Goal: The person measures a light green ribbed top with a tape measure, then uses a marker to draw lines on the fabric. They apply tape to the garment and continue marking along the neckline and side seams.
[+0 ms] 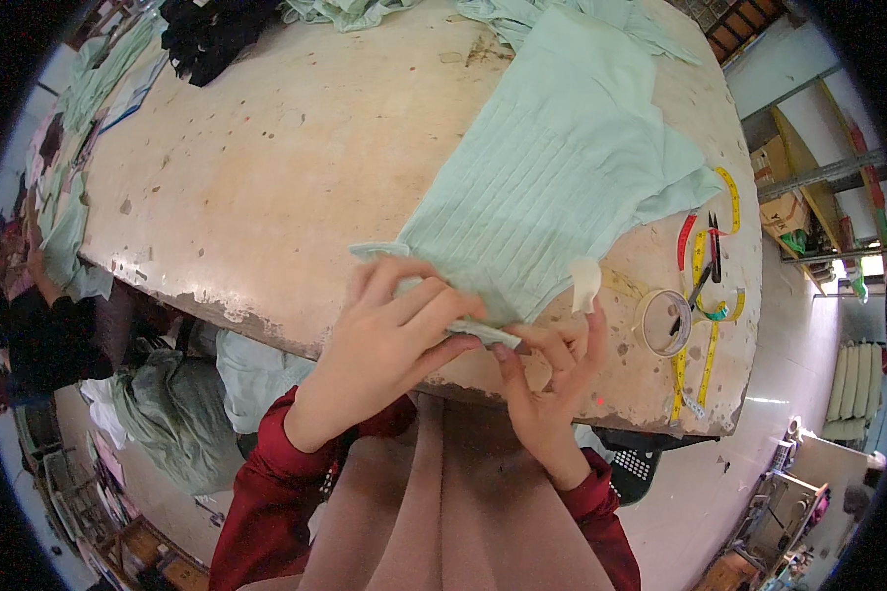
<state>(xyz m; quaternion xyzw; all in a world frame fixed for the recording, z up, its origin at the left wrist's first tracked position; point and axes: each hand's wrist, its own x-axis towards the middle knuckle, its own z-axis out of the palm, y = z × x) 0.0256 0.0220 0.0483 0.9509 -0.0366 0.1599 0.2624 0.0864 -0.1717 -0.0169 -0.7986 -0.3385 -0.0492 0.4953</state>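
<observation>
We note pale-green cloth [537, 177], ridged with parallel pleats, on the pitted table [266, 167]; left hand [389, 320] and right hand [554, 384] pinch its folded near edge, partly hidden by fingers.

Soft, fairly even light covers the bench [296, 158]; deep shadow sits beneath its near edge. Right of it, the floor [700, 492] carries 1 glare streak. Fisheye distortion bows the bench's edges; 4 black corners frame everything.
</observation>
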